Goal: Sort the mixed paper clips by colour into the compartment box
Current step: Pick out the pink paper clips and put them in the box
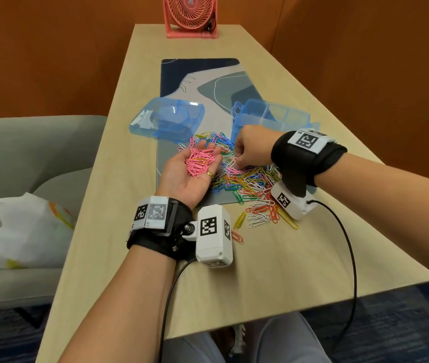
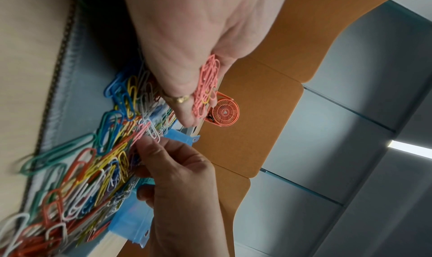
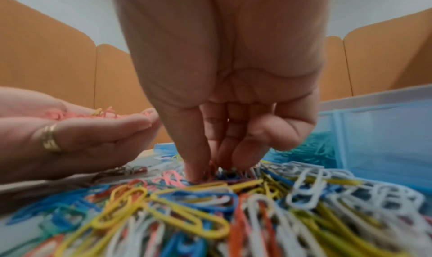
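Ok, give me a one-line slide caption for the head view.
Left hand cups sorted pink clips while right hand picks at the mixed pile beside the compartment box.

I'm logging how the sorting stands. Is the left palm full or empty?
Full: the left hand lies palm up, cupping a heap of pink clips, with one yellow clip among them.

Bare table (image 1: 273, 271) near the person, paper clips (image 1: 250, 184) mid-mat, compartment box (image 1: 271, 116) and lid (image 1: 167, 119) behind.
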Tool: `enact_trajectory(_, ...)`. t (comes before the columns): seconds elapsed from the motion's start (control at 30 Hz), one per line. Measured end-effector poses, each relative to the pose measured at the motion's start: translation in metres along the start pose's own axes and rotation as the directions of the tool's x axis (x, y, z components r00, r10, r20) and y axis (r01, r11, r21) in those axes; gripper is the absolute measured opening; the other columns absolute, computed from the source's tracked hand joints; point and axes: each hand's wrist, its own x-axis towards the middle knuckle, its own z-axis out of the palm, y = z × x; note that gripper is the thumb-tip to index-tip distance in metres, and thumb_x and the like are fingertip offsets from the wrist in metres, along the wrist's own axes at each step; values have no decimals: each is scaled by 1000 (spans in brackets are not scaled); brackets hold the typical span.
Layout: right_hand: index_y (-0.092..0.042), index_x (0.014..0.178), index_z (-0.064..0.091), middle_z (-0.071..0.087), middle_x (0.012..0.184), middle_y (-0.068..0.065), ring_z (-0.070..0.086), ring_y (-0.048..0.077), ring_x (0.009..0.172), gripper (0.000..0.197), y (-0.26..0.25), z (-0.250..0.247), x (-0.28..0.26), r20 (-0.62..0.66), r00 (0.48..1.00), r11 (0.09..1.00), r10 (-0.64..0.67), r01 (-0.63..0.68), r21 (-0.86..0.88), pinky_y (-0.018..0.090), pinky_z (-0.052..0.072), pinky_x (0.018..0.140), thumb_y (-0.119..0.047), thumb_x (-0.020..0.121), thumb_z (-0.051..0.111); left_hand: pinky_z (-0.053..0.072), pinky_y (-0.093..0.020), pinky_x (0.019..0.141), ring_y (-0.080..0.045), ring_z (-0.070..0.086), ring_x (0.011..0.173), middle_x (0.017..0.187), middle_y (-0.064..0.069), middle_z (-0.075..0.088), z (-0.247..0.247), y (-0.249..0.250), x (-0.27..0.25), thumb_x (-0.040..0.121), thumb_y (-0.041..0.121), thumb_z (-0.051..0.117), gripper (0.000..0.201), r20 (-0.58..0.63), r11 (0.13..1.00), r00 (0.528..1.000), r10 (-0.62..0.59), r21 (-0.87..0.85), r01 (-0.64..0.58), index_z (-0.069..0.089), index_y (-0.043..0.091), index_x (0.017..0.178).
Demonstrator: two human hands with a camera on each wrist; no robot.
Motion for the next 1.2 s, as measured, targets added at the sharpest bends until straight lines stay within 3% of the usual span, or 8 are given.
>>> enact_trajectory(0.2, -16, 66, 59, 60, 68, -2, 54, 13, 67, 21, 4, -5, -5, 52, 999, 998, -14, 11, 58, 20, 39, 52, -20, 80, 74, 41, -42, 98, -33, 57, 98, 94, -20, 59, 0, 1, 0, 101, 16, 34, 31, 2, 1000, 1000, 9, 0, -9, 57, -1, 90)
enact_trajectory(0.37, -6, 84, 70, 68, 70, 2, 55, 9, 57, 7, 9, -14, -9, 64, 998, 985, -2, -9, 175, 17, 45, 55, -11, 79, 71, 43, -41, 94, -34, 58, 89, 94, -20, 59, -1, 3, 2, 102, 14, 33, 31, -10, 1000, 1000, 22, 0, -22, 58, -1, 92)
enact_trajectory(0.53, -11, 90, 68, 67, 67, 1, 61, 5, 51, 5, 9, -27, -10, 19, 1000, 956, -6, 0, 295, 19, 54, 58, -9, 88, 64, 44, -40, 91, -32, 58, 87, 92, -19, 60, -2, 4, 3, 101, 15, 33, 31, -18, 999, 999, 28, 26, -28, 58, 0, 91)
enact_trajectory(0.67, -10, 91, 66, 70, 73, 3, 65, 13, 61, 7, 1, -32, -9, 19, 1000, 974, -23, 18, 228, 24, 55, 67, -9, 91, 58, 49, -42, 87, -32, 59, 87, 91, -18, 60, -2, 3, 4, 101, 15, 35, 29, -23, 998, 999, 33, 46, -32, 58, 1, 91)
enact_trajectory(0.77, -11, 87, 63, 71, 77, 5, 65, 11, 61, 7, 0, -32, -8, 37, 999, 979, -27, 19, 204, 24, 55, 64, -9, 92, 58, 54, -38, 78, -31, 60, 84, 90, -17, 61, -3, 3, 4, 100, 15, 36, 28, -26, 998, 999, 30, 54, -29, 59, 1, 91)
enact_trajectory(0.93, -8, 90, 65, 70, 75, 6, 62, 8, 55, 4, -2, -37, -8, -19, 999, 959, -44, 47, 279, 20, 54, 58, -9, 90, 61, 49, -40, 86, -31, 59, 85, 91, -18, 59, -2, 2, 3, 100, 17, 35, 29, -29, 999, 999, 27, 37, -26, 57, 1, 91)
enact_trajectory(1.1, -15, 93, 70, 67, 87, 2, 59, 15, 75, 7, -8, -41, -10, -74, 994, 985, -76, 86, 152, 25, 48, 66, -18, 88, 66, 49, -40, 88, -33, 58, 86, 93, -19, 59, -1, 2, 2, 100, 15, 36, 28, -22, 999, 999, 27, 32, -26, 58, 0, 90)
enact_trajectory(1.2, -14, 91, 66, 69, 84, 2, 61, 9, 66, 7, -12, -42, -11, -68, 994, 967, -90, 104, 231, 19, 47, 64, -16, 92, 60, 52, -38, 82, -32, 59, 85, 92, -18, 60, -1, 2, 2, 99, 15, 36, 27, -5, 999, 1000, 21, 33, -21, 58, 0, 91)
